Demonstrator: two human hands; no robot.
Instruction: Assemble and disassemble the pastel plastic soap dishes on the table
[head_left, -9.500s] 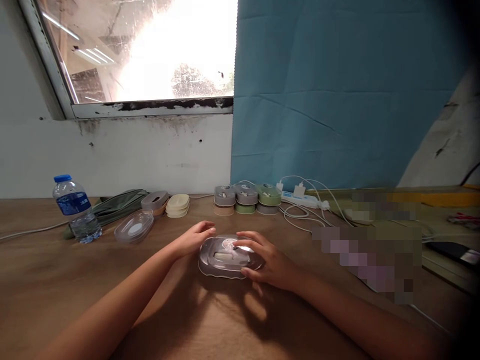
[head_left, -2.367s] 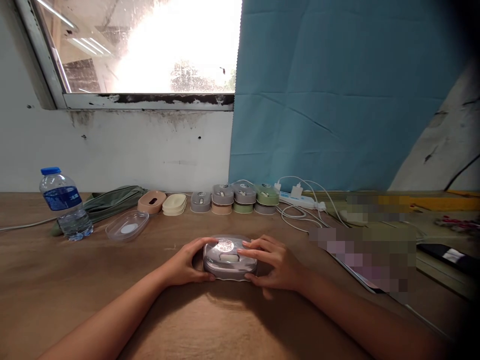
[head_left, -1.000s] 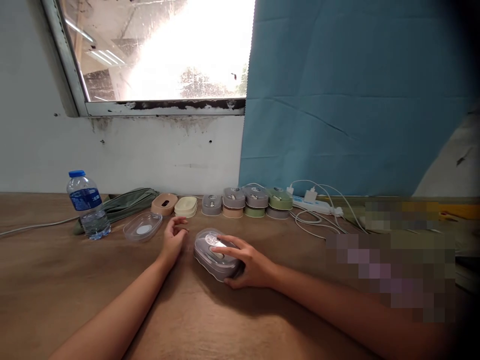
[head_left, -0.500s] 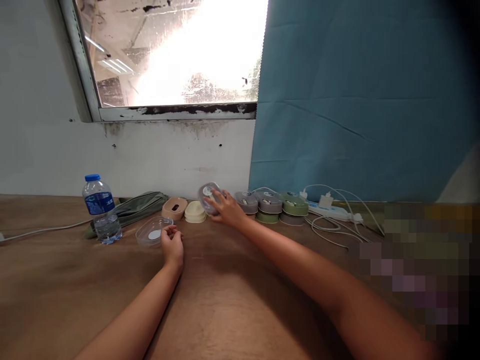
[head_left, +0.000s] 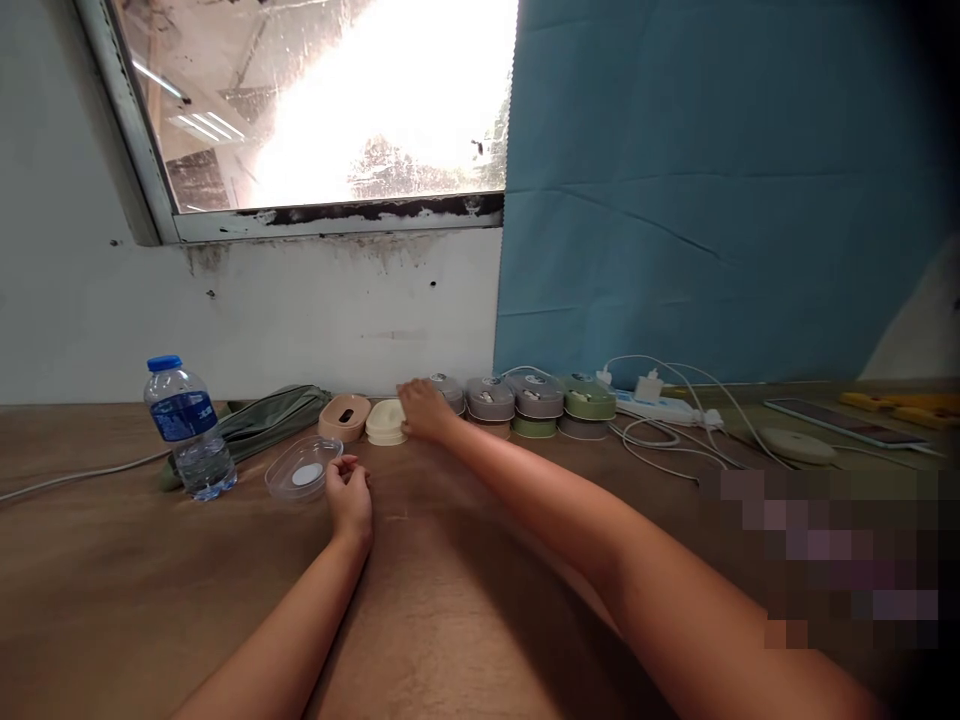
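My right hand (head_left: 424,410) reaches to the back row of boxes, between a small cream round-cornered box (head_left: 385,421) and a grey-lidded box (head_left: 448,393). Its bent fingers lie at the cream box's right edge, apparently apart; their tips are partly hidden. My left hand (head_left: 350,495) rests on the table with loosely curled fingers and nothing visible in them. Just left of it, close to the fingertips, lies a clear plastic lid (head_left: 281,485) with a white round label. Behind that lid is a peach box (head_left: 345,417) with a dark oval slot.
Right of my hand stand two grey-lidded boxes (head_left: 490,398) and a green-lidded box (head_left: 589,398). Farther right lie a power strip (head_left: 660,408) with white cables and a phone (head_left: 844,422). On the left are a water bottle (head_left: 187,425) and a grey-green cloth pouch (head_left: 262,425).
My right hand has let go of the tilted grey lid and shifted left toward the cream box. A grey-lidded box now sits level in the row. The left hand stays by the clear lid.
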